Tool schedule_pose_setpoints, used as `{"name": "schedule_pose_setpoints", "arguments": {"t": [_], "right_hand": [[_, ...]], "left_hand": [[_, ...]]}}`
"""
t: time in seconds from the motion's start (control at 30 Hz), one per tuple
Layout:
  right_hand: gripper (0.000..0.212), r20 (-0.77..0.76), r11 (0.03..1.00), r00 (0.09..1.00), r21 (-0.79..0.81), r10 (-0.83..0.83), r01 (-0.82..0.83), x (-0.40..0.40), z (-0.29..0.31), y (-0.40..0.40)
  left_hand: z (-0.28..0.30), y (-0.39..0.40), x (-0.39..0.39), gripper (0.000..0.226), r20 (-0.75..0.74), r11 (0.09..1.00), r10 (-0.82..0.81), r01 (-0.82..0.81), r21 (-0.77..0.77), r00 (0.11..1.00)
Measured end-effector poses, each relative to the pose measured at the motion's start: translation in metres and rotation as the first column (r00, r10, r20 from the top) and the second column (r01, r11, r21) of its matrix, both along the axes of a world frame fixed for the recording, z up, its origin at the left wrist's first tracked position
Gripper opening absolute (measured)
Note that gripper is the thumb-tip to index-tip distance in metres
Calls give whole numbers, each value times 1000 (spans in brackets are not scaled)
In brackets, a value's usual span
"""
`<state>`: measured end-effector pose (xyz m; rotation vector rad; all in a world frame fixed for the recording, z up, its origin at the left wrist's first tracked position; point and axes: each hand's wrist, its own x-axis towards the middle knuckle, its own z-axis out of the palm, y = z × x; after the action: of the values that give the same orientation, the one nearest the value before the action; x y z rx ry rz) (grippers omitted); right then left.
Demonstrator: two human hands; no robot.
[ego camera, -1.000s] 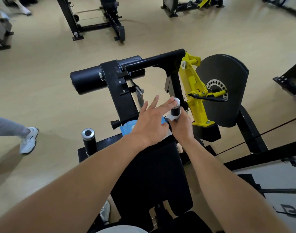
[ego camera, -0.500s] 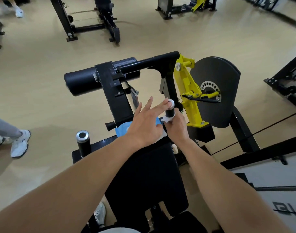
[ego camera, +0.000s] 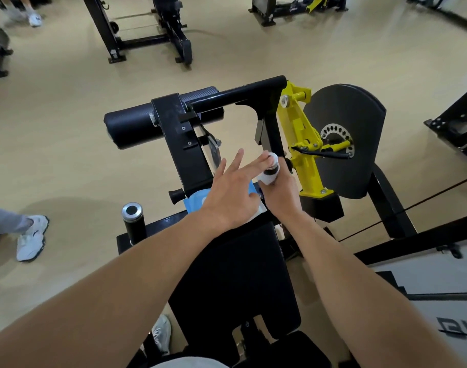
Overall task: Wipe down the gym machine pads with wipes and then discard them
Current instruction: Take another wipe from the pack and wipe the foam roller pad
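Note:
My right hand grips the machine's right handle with a white wipe wrapped round it. My left hand lies flat with straight, spread fingers on a blue pack of wipes at the front of the black seat pad; its fingertips reach the handle's silver cap. The black roller pad sits farther ahead on the left. Most of the pack is hidden under my left hand.
The left handle stands upright at the seat's left corner. A yellow lever arm and a dark cam disc are right of my hands. A person's white shoe stands on the floor at left. Other machines stand behind.
My hands hold nearly the same pose; the right hand with the wipe has slid slightly along the handle. The person at left has stepped, and my view has shifted a little.

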<state>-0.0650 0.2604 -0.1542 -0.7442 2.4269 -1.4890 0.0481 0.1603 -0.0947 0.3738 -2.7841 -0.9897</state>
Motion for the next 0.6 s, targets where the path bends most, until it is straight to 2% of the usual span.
{"name": "schedule_pose_setpoints", "arguments": {"t": [0.1,0.2,0.27,0.33,0.4,0.47,0.5,0.53,0.57,0.6], "right_hand": [[34,-146,995,989,-98,14,-29,0,23,-8],[41,-122,993,992,-107,28,-41,1,15,-5],[36,-37,998,998,14,59,-59,1,1,3],[26,-25,973,992,199,123,-116,-5,-12,18],[26,-35,919,975,343,221,-196,-15,-14,31],[33,-32,918,965,320,259,-236,-17,-9,39],[34,-29,945,976,258,214,-199,-13,-7,43],[31,-27,980,995,177,98,-92,-7,-7,48],[27,-26,991,996,106,-82,84,0,-11,54],[25,-6,956,958,60,-287,287,9,-17,61]], "left_hand": [[-2,0,0,88,-3,1000,-4,4,0,1000],[-5,-1,0,87,-15,1000,-5,5,-7,1000],[-5,-1,-1,88,-16,1000,4,-5,-23,1000],[-6,0,0,89,-21,999,10,-10,-36,1000],[-5,2,1,90,-25,999,8,-9,-41,1000],[-6,3,1,89,-32,999,5,-6,-49,999],[-7,4,1,88,-39,998,-3,1,-57,999],[-8,5,4,87,-50,998,-13,9,-68,999],[-11,8,8,86,-70,997,-20,14,-78,997],[-15,10,14,85,-93,996,-22,14,-84,995]]}}
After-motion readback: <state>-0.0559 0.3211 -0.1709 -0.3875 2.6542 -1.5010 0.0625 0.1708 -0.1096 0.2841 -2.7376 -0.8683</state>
